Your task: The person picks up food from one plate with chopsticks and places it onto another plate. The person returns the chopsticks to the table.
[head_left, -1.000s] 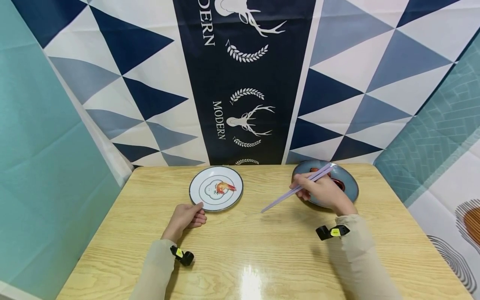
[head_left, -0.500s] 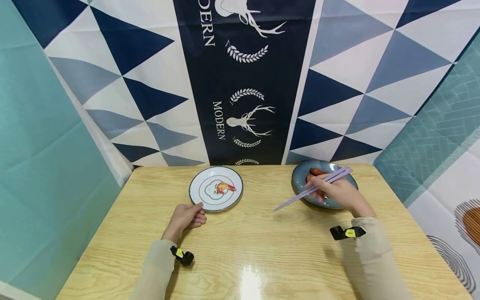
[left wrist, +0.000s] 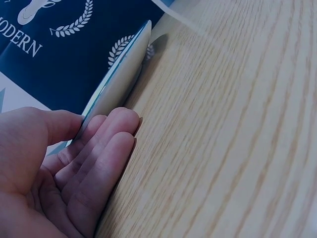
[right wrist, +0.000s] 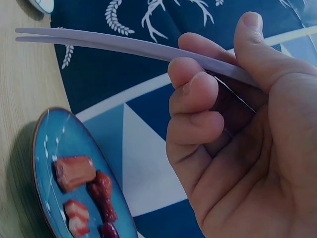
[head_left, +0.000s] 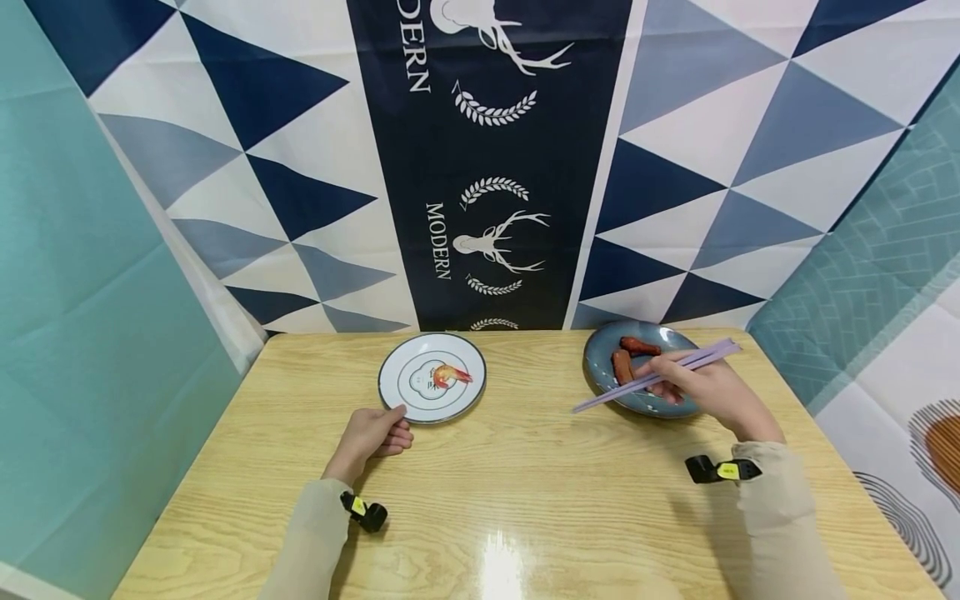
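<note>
My left hand (head_left: 371,433) pinches the near rim of a white plate (head_left: 401,367), thumb on top and fingers beneath. On that plate lies one shrimp (head_left: 450,376). At right, my right hand (head_left: 708,392) holds a pair of lilac chopsticks (head_left: 615,394), their tips nearly together, pointing left, with nothing between them. The hand hovers over the near right side of a blue plate (head_left: 598,350). It carries a drumstick (right wrist: 102,193), a reddish-brown block of food (right wrist: 74,172), a red-and-white piece (right wrist: 77,218) and a dark red item (right wrist: 108,230). In the head view the hand hides part of the plate.
Both plates stand near the back edge of a light wooden table (head_left: 510,483). A patterned cloth (head_left: 495,167) hangs right behind them. Teal cloth (head_left: 97,333) hangs at the left side. Bare wood lies between the plates.
My right hand has moved right with the chopsticks, uncovering the drumstick and the brown block on the blue plate. My left hand, the white plate and the shrimp have stayed put.
</note>
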`<state>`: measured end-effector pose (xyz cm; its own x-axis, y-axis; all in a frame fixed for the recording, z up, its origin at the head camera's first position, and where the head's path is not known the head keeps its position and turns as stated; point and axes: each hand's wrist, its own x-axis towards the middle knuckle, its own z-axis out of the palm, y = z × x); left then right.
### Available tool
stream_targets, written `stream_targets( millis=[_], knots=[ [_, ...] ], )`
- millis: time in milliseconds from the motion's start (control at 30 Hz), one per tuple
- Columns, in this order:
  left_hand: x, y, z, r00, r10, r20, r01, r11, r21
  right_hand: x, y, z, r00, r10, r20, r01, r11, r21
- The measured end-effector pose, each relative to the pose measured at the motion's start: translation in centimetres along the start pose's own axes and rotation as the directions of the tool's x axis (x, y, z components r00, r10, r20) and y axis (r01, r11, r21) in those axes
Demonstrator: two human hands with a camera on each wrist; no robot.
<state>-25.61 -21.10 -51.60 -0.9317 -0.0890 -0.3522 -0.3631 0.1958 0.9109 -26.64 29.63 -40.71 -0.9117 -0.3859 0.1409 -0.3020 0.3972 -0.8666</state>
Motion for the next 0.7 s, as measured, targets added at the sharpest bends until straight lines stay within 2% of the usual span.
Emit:
stream_targets(
  millis=[300,567,700],
  knots=[
    [0.2,-0.2,0.1,1.0,-0.002,-0.003,0.002,1.0,-0.002,-0.9,0.3,-1.0,0.996,0.084,-0.029,-0.085,0.995,-0.042],
    [-0.1,0.1,0.0,1.0,0.006,-0.001,-0.006,1.0,-0.003,-1.7,0.8,-2.1,0.991,0.104,-0.087,-0.11,0.991,-0.074],
    [0.0,0.1,0.0,1.0,0.002,0.001,-0.002,1.0,-0.001,-2.2,1.0,-2.5,0.987,0.132,-0.088,-0.138,0.988,-0.07]
  ],
)
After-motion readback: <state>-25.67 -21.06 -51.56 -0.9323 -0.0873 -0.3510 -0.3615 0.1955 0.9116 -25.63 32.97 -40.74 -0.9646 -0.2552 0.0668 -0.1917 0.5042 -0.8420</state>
